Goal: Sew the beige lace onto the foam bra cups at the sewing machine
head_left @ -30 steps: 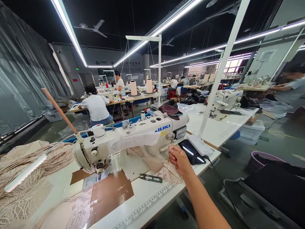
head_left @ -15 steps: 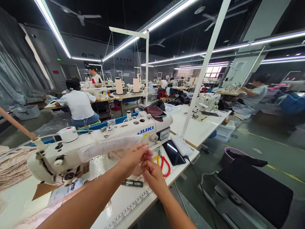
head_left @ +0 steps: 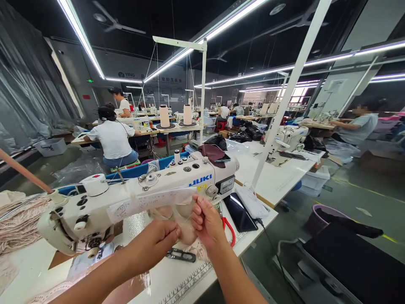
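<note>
My left hand [head_left: 163, 238] is closed in a fist above the sewing table, thumb pressed on the fingers. My right hand [head_left: 207, 219] is closed too, raised a little higher, fingertips pinched together. Sheer beige fabric [head_left: 186, 230] shows between and behind the two hands. A faint, thread-like line seems to run there, but what the fingers pinch is too fine to make out. Below them lie black thread snips [head_left: 181, 255] on the white tabletop. Red-handled scissors [head_left: 228, 232] are partly hidden behind my right hand. The white sewing machine [head_left: 171, 175] stands just beyond.
A black phone [head_left: 240, 212] and a white cabled block [head_left: 252, 202] lie right of the machine. Ruler markings [head_left: 186, 287] line the table's front edge. Beige lace pieces [head_left: 19, 223] are stacked at left. A black padded seat [head_left: 357, 270] stands at right. Co-workers [head_left: 112, 137] sit farther off.
My hands were close together and have come apart: the left has moved left and down, the right slightly up. The whole view has shifted a little, so the surroundings appear farther right.
</note>
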Action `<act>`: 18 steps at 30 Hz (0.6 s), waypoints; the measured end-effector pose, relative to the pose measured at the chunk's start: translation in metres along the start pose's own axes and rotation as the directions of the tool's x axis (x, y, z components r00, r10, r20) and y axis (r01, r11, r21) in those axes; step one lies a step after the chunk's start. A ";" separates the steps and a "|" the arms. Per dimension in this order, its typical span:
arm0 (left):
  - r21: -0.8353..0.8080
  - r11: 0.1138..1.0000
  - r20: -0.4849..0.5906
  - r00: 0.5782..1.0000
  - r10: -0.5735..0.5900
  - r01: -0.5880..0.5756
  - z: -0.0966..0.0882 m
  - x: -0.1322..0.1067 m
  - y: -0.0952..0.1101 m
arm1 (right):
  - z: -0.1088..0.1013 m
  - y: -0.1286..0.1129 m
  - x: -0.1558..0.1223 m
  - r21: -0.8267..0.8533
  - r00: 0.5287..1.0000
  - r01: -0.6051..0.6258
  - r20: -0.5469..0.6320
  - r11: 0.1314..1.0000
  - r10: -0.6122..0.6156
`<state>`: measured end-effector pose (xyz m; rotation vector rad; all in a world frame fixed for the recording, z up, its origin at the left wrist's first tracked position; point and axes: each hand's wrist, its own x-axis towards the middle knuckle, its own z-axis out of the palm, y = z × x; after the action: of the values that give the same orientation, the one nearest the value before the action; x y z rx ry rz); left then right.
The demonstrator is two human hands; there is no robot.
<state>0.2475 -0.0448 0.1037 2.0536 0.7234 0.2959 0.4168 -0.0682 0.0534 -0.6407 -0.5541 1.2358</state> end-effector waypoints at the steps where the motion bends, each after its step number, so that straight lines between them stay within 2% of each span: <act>1: 0.060 0.998 0.017 1.000 -0.016 0.015 -0.005 -0.005 0.000 | -0.002 0.007 -0.002 -0.029 0.998 0.040 -0.049 0.999 -0.042; 3: 0.135 0.991 -0.002 1.000 -0.009 0.009 -0.013 -0.011 0.004 | -0.009 0.020 -0.010 -0.196 0.982 0.138 -0.101 0.971 -0.160; 4: 0.139 0.990 -0.031 0.999 0.013 -0.008 -0.016 -0.011 0.006 | -0.012 0.027 -0.016 -0.325 0.969 0.200 -0.077 0.924 -0.236; 5: 0.115 0.993 -0.064 0.997 0.034 -0.027 -0.017 -0.008 0.008 | -0.013 0.033 -0.023 -0.462 0.950 0.271 -0.013 0.845 -0.312; 7: -0.027 0.999 -0.120 0.992 0.030 -0.034 -0.015 0.004 0.013 | -0.013 0.043 -0.035 -0.666 0.894 0.417 0.178 0.619 -0.411; 9: -0.257 0.966 -0.126 0.991 -0.041 0.007 -0.010 0.023 0.018 | -0.009 0.049 -0.045 -0.741 0.822 0.538 0.356 0.403 -0.444; 11: -0.419 0.906 -0.122 0.985 -0.122 0.060 -0.006 0.042 0.023 | -0.004 0.051 -0.048 -0.752 0.762 0.607 0.458 0.258 -0.459; 12: -0.437 0.897 -0.147 0.979 -0.139 0.062 -0.006 0.050 0.026 | -0.002 0.050 -0.048 -0.755 0.745 0.621 0.485 0.209 -0.459; 14: -0.319 0.948 -0.251 0.964 -0.086 0.002 -0.009 0.062 0.033 | 0.001 0.046 -0.044 -0.768 0.739 0.622 0.511 0.153 -0.439; 16: -0.027 0.998 -0.372 0.927 0.046 -0.060 -0.018 0.068 0.042 | 0.004 0.039 -0.038 -0.777 0.754 0.616 0.534 0.130 -0.383; 18: 0.272 0.962 -0.439 0.886 0.150 -0.028 -0.031 0.071 0.052 | 0.008 0.028 -0.031 -0.774 0.767 0.621 0.568 0.122 -0.300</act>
<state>0.3092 -0.0025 0.1591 2.2957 0.9936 0.7968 0.3847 -0.0914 0.0377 -1.1708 -1.6982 0.1863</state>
